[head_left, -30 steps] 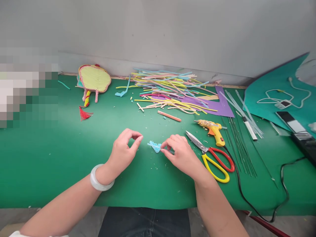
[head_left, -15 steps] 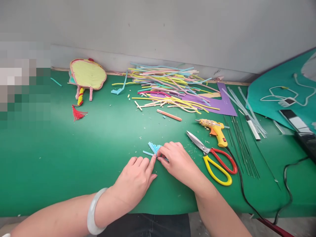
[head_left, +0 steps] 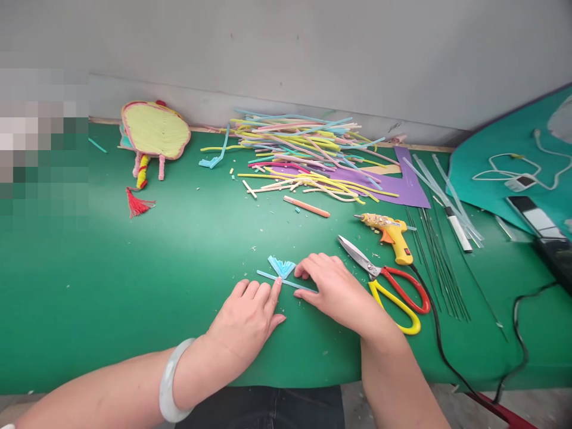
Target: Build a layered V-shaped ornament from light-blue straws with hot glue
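Observation:
On the green tabletop lies a small light-blue fan-shaped piece, its narrow end toward me. A light-blue pipe cleaner runs crosswise just below it. My left hand presses its outstretched index fingertip down where the two meet; its thumb stands apart and the other fingers are bent. My right hand is at the pipe cleaner's right end, thumb beside it and fingertips lifted apart, with a gap between thumb and fingers. Whether the right thumb touches the pipe cleaner, I cannot tell.
To the right lie scissors, a yellow glue gun with a black cord, thin green wires and a white marker. Behind are piled pipe cleaners on purple sheet and a yellow fan-like craft.
My right hand has moved right, away from the fan-shaped piece, and its fingers have spread. More of the piece and the pipe cleaner shows. My left hand has stayed nearly in place.

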`<state>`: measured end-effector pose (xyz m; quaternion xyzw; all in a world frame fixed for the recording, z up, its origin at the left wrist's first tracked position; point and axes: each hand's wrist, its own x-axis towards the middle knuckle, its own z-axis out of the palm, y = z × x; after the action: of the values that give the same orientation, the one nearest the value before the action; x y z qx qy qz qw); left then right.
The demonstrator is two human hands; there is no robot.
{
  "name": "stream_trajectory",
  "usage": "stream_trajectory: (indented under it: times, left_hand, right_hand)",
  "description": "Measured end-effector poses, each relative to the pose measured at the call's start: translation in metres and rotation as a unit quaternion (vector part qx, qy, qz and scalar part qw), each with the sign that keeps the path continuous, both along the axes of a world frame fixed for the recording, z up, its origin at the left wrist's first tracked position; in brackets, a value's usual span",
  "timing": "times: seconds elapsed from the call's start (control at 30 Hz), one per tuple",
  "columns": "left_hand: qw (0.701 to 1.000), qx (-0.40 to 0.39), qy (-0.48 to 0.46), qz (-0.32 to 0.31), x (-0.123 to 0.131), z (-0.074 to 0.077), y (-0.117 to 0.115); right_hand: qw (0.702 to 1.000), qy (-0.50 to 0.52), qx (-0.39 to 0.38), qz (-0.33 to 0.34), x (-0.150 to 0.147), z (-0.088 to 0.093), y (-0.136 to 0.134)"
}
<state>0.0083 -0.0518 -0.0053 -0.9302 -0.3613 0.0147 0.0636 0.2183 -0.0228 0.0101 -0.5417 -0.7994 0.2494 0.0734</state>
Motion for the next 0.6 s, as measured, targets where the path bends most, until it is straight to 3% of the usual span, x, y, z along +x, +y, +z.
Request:
stream_trajectory:
  times: [0.17, 0.6]
  left_hand:
    - [1.0, -0.005, 0.008, -0.002, 0.0, 0.0, 0.0]
    - [1.0, -0.006, -0.006, -0.012, 0.0, -0.002, 0.002]
  right_hand:
    - [0.999, -0.013, -0.025, -0.027, 0.014, 0.002, 0.0]
    - [1.0, -0.003, 0.003, 0.031, -0.001, 0.007, 0.0]
